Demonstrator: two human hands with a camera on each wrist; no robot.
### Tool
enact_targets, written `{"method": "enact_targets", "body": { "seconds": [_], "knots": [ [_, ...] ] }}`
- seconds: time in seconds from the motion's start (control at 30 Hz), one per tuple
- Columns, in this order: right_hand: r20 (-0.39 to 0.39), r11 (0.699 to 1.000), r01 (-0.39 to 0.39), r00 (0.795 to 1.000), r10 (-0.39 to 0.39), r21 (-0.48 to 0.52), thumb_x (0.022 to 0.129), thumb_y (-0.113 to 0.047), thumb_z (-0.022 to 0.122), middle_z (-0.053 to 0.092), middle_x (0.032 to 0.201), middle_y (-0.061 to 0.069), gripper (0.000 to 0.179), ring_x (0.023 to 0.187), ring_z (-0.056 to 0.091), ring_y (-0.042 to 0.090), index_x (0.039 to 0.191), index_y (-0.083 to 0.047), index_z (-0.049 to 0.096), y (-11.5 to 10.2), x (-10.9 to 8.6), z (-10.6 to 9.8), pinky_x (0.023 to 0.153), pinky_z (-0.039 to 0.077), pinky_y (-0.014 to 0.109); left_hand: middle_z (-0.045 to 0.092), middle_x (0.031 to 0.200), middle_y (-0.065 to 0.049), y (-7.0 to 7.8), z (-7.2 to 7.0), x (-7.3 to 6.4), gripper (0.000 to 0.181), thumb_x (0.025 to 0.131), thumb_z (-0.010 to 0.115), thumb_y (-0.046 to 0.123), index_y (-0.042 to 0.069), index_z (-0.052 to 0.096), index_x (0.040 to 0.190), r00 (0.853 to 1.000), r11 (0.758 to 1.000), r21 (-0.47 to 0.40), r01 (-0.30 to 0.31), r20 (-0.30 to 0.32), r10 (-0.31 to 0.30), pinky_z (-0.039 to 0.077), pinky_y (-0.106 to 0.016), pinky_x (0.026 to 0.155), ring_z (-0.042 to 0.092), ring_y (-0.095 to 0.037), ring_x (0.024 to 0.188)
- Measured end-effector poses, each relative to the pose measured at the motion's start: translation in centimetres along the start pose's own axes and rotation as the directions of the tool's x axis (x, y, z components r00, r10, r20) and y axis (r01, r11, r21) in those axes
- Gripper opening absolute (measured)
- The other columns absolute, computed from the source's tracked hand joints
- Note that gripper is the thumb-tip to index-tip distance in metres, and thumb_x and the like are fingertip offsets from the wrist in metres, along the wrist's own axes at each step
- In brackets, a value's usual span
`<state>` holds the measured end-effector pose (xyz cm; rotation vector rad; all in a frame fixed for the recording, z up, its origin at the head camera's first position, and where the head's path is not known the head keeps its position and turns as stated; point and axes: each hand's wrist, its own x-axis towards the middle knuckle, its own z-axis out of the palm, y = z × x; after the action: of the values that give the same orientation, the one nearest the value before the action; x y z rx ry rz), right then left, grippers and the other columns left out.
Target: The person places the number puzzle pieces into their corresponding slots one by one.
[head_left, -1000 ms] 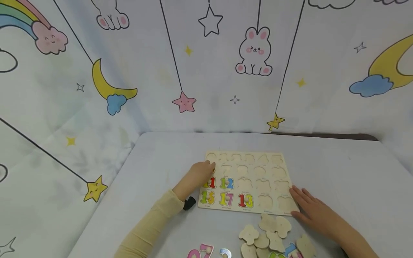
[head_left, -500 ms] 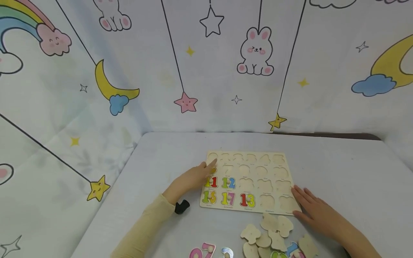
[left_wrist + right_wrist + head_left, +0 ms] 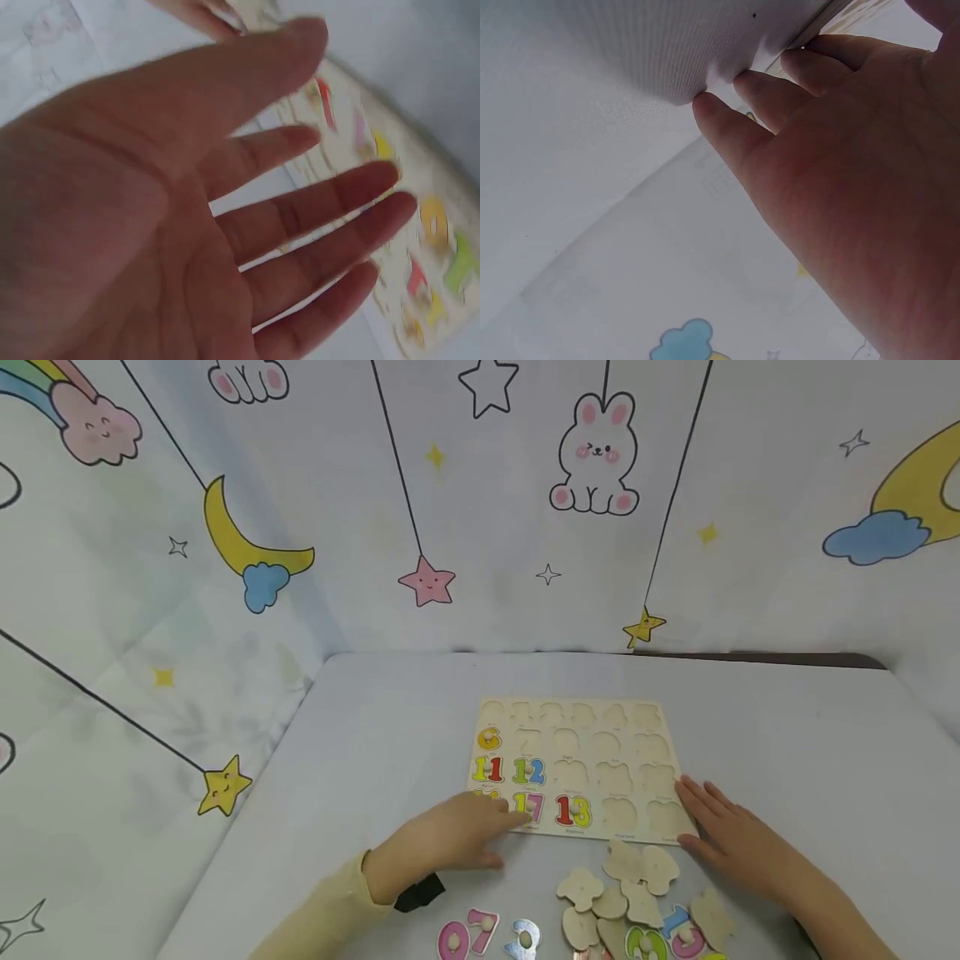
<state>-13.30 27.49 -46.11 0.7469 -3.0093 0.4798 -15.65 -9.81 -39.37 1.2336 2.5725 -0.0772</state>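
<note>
A wooden number puzzle board (image 3: 540, 743) lies on the white table, with a yellow 6 (image 3: 489, 738), an 11 (image 3: 488, 769), a 12 (image 3: 529, 771), a 17 (image 3: 537, 805) and an 18-like piece (image 3: 573, 811) in its recesses. My left hand (image 3: 450, 835) hovers over the board's near left corner, fingers spread and palm bare in the left wrist view. It covers most of another piece in the bottom row. At the board's right edge my right hand (image 3: 738, 839) rests flat, fingertips touching the edge; in the right wrist view its fingers (image 3: 754, 97) are extended.
In front of the board lies a heap of face-down wooden pieces (image 3: 581, 889). Near it are a pink 0 (image 3: 453, 941), a pink 7 (image 3: 484, 930), a blue-and-silver piece (image 3: 523, 938) and a green piece (image 3: 647, 943). A printed cloth (image 3: 487, 527) hangs behind the table.
My left hand has left the area of the yellow 6 and come down toward the board's near left corner, uncovering the 6. My right hand stays at the right edge. The head view has tilted slightly down.
</note>
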Motion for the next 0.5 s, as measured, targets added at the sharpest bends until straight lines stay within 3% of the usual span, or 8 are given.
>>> {"method": "enact_targets", "body": {
  "seconds": [0.1,0.23,0.4,0.5],
  "knots": [
    [0.016,1.000,-0.010,1.000,0.010,0.010,0.091,-0.034,0.060,0.032,0.143,0.024,0.070,0.125,0.030,0.049,0.142,0.003,0.032,-0.1,0.2,-0.3,0.090,0.030,0.064,0.053,0.090,0.011,1.3,0.2,-0.8,0.050,0.073,0.080,0.036,0.022,0.060,0.118,0.993,0.993,-0.040,-0.110,0.032,0.111,0.040,-0.017,0.068,0.048,-0.003,0.074],
    [0.028,1.000,-0.021,0.999,0.021,0.022,0.091,-0.035,0.060,0.031,0.144,0.024,0.070,0.126,0.028,0.049,0.143,0.003,0.032,-0.2,0.3,-0.6,0.091,0.028,0.064,0.048,0.087,0.014,2.5,0.9,-1.5,0.048,0.070,0.082,0.035,0.025,0.061,0.112,0.982,0.983,-0.069,-0.172,0.072,0.176,0.036,-0.014,0.065,0.044,-0.001,0.070],
    [0.037,0.999,-0.035,0.999,0.034,0.032,0.091,-0.035,0.060,0.030,0.144,0.024,0.070,0.127,0.027,0.049,0.143,0.004,0.032,-0.1,0.2,-0.6,0.092,0.027,0.063,0.046,0.086,0.015,4.1,2.3,-1.6,0.048,0.070,0.081,0.042,0.025,0.059,0.110,0.962,0.963,0.022,-0.268,0.058,0.267,0.033,-0.013,0.061,0.041,0.003,0.070],
    [0.036,0.998,-0.038,0.999,0.036,0.046,0.091,-0.035,0.060,0.031,0.144,0.024,0.070,0.127,0.027,0.049,0.143,0.003,0.032,0.0,0.0,-0.3,0.091,0.027,0.064,0.045,0.083,0.015,4.9,3.1,-1.5,0.045,0.070,0.081,0.042,0.025,0.056,0.104,0.961,0.958,0.083,-0.275,0.038,0.273,0.032,-0.013,0.057,0.040,0.003,0.068]
  ]
}}
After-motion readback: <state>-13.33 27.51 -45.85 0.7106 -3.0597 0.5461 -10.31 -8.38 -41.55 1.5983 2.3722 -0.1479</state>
